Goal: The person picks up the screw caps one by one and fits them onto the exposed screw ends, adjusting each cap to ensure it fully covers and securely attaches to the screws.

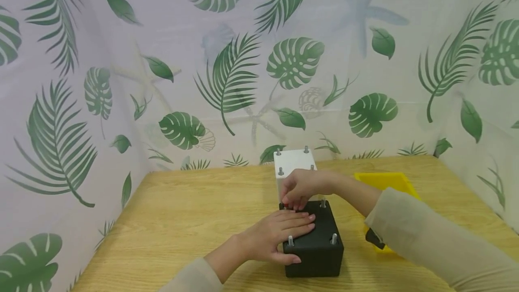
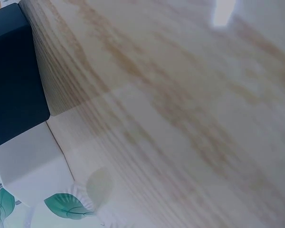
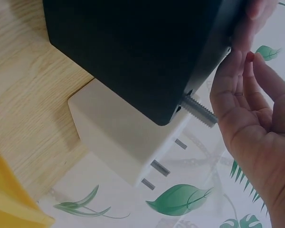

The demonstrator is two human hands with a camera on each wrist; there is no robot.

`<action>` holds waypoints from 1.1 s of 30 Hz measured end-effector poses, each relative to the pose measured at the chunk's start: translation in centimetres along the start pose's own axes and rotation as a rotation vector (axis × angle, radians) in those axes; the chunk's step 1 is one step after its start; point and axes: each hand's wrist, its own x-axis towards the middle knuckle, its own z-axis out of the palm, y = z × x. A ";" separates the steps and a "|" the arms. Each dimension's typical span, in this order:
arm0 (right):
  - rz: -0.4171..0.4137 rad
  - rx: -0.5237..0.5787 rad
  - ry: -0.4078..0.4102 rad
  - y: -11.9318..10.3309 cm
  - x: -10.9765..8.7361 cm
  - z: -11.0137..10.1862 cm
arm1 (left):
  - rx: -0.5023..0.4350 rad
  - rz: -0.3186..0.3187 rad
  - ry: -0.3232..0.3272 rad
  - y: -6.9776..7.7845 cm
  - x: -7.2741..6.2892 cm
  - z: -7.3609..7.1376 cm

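A black box (image 1: pixel 314 262) stands on the table, with threaded metal posts (image 1: pixel 334 239) rising from its top corners. My left hand (image 1: pixel 277 233) rests on the top with fingers extended, its thumb at the near side. At the far left corner, my right hand (image 1: pixel 302 186) pinches a small red piece (image 3: pixel 250 57) between thumb and fingertips. Its kind cannot be made out, since the fingers cover most of it. Behind the black box is a white box (image 1: pixel 293 159) with similar posts. The left wrist view shows the sides of both boxes but no hand.
To the right stands a yellow bin (image 1: pixel 399 179), partly hidden by my right forearm. A dark object (image 1: pixel 374 239) shows below the right cuff. The wood-grain table (image 1: pixel 194 215) ends at a leaf-patterned cloth (image 1: pixel 251 80) hung behind and at the sides.
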 end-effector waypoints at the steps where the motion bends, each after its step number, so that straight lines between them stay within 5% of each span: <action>1: 0.001 -0.002 0.000 0.0 0.0 0.0 | -0.005 -0.002 0.003 0.0 0.0 0.0; 33: 0.119 -0.078 0.110 1.9 -2.4 -3.4 | -0.017 -0.004 0.006 0.1 0.0 0.0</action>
